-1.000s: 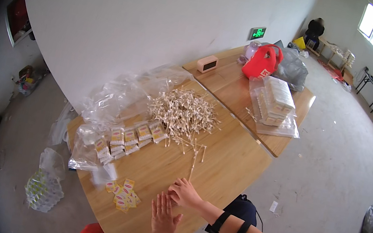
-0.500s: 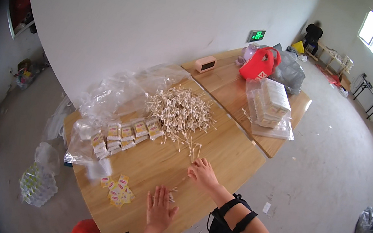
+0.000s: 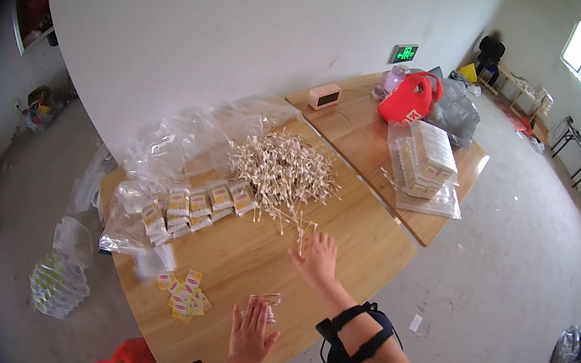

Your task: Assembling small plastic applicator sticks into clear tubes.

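Note:
A large pile of cotton swabs (image 3: 285, 169) lies on the wooden table, with a few strays trailing off its near edge. My right hand (image 3: 317, 260) is open beside those strays, its fingers apart and its fingertips close to the nearest one. Closer to me, my left hand (image 3: 252, 335) rests flat and open, the fingertips over a small bunch of cotton swabs (image 3: 272, 311); part of that bunch is hidden under them. Left of this hand, small yellow-and-white cards (image 3: 185, 296) lie scattered. Filled swab packets (image 3: 199, 205) stand in short stacks between the cards and the pile.
Clear plastic bags (image 3: 181, 144) spread along the wall side. On the adjoining table (image 3: 358, 147) are a pink clock (image 3: 325, 96), a red bag (image 3: 407, 103), a grey plastic bag (image 3: 455, 115) and wrapped white packs (image 3: 429, 158). A person (image 3: 490, 52) sits far off.
My right hand has moved slightly up and its fingers have spread. My left hand has shifted a little down and right, leaving more of the small swab bunch showing.

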A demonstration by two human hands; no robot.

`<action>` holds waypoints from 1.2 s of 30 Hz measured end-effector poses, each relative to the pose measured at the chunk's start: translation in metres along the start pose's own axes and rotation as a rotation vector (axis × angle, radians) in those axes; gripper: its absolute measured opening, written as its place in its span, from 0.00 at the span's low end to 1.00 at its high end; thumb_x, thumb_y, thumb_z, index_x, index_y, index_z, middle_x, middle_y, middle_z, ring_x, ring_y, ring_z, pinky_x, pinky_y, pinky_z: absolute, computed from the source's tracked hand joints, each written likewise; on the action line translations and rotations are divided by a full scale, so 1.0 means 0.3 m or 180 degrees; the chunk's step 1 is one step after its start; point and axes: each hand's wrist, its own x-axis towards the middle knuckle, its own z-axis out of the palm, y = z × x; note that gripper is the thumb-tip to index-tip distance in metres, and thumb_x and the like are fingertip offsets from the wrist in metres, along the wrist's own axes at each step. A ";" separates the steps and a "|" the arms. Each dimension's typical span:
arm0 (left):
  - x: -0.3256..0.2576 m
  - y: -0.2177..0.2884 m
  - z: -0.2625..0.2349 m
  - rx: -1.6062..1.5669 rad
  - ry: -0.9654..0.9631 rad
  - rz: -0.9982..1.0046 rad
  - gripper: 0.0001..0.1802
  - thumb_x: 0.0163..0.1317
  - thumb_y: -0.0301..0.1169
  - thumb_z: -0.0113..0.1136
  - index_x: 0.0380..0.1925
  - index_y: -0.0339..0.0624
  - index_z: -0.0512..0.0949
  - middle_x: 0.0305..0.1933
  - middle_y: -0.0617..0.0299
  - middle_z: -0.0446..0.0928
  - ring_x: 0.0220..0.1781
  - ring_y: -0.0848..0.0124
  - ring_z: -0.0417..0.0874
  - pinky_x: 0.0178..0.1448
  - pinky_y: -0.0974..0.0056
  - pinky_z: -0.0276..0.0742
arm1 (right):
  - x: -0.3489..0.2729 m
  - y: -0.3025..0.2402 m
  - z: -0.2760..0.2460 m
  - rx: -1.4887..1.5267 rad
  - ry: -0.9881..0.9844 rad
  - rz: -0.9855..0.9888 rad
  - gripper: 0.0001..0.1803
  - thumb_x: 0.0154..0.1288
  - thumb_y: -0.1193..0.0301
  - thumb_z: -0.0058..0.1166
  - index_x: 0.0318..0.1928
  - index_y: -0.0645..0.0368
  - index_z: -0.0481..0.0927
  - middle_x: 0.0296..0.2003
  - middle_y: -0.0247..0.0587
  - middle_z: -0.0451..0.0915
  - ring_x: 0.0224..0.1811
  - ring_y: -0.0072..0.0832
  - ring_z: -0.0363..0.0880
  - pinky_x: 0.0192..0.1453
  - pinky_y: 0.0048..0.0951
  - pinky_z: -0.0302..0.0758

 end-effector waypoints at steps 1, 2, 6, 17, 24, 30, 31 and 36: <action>-0.003 -0.002 0.010 0.0004 0.0046 0.0048 0.47 0.68 0.52 0.53 0.76 0.34 0.49 0.82 0.46 0.47 0.83 0.50 0.45 0.81 0.35 0.36 | 0.024 0.013 0.002 -0.0018 0.0007 0.0005 0.27 0.58 0.53 0.65 0.51 0.58 0.76 0.49 0.46 0.74 0.57 0.44 0.70 0.61 0.43 0.68; -0.004 -0.004 0.022 -0.0008 0.0051 0.0057 0.47 0.68 0.52 0.53 0.76 0.34 0.49 0.82 0.46 0.47 0.83 0.50 0.45 0.81 0.35 0.36 | 0.048 0.021 0.007 -0.0178 -0.0001 0.0364 0.30 0.57 0.51 0.66 0.51 0.60 0.76 0.50 0.47 0.74 0.58 0.43 0.69 0.62 0.43 0.67; 0.003 -0.007 0.029 0.0082 0.0137 0.0031 0.48 0.67 0.54 0.53 0.76 0.35 0.49 0.81 0.46 0.49 0.83 0.49 0.47 0.81 0.35 0.37 | 0.115 0.022 0.057 -0.0296 -0.0144 0.1091 0.34 0.56 0.48 0.65 0.51 0.63 0.75 0.52 0.49 0.75 0.61 0.43 0.70 0.63 0.43 0.67; 0.069 -0.006 0.005 0.0381 -0.0030 -0.0017 0.46 0.70 0.59 0.45 0.77 0.37 0.50 0.82 0.52 0.49 0.84 0.55 0.47 0.83 0.39 0.36 | -0.008 0.115 0.072 -0.0074 -0.0047 0.0959 0.13 0.56 0.63 0.61 0.38 0.57 0.82 0.43 0.43 0.80 0.50 0.42 0.78 0.56 0.43 0.71; 0.001 -0.003 0.037 0.0333 -0.0099 -0.0035 0.46 0.71 0.58 0.43 0.76 0.35 0.51 0.82 0.50 0.48 0.84 0.52 0.45 0.83 0.39 0.36 | -0.204 0.032 0.080 0.0920 -0.0374 -0.0707 0.05 0.56 0.69 0.60 0.34 0.51 0.82 0.38 0.41 0.79 0.47 0.43 0.77 0.52 0.43 0.72; 0.013 0.001 0.022 0.0353 0.0141 -0.0213 0.47 0.70 0.57 0.45 0.75 0.30 0.50 0.81 0.42 0.48 0.83 0.48 0.44 0.83 0.39 0.36 | -0.270 -0.078 0.084 0.1087 -0.0844 -0.1035 0.03 0.58 0.67 0.61 0.32 0.50 0.84 0.37 0.38 0.80 0.49 0.40 0.76 0.52 0.41 0.72; 0.017 -0.003 0.021 0.0253 0.0111 -0.0222 0.48 0.69 0.57 0.47 0.75 0.28 0.50 0.80 0.40 0.48 0.83 0.47 0.45 0.82 0.39 0.37 | -0.264 -0.086 0.086 0.1108 -0.0848 -0.1044 0.03 0.58 0.67 0.61 0.32 0.50 0.84 0.37 0.38 0.80 0.49 0.40 0.76 0.52 0.41 0.72; 0.039 0.007 0.014 0.0240 0.0179 -0.0234 0.51 0.67 0.57 0.51 0.75 0.27 0.48 0.80 0.39 0.48 0.83 0.47 0.45 0.82 0.39 0.37 | -0.206 -0.112 0.128 0.1320 -0.0535 -0.1094 0.04 0.60 0.69 0.60 0.36 0.52 0.85 0.36 0.39 0.81 0.46 0.42 0.76 0.50 0.41 0.74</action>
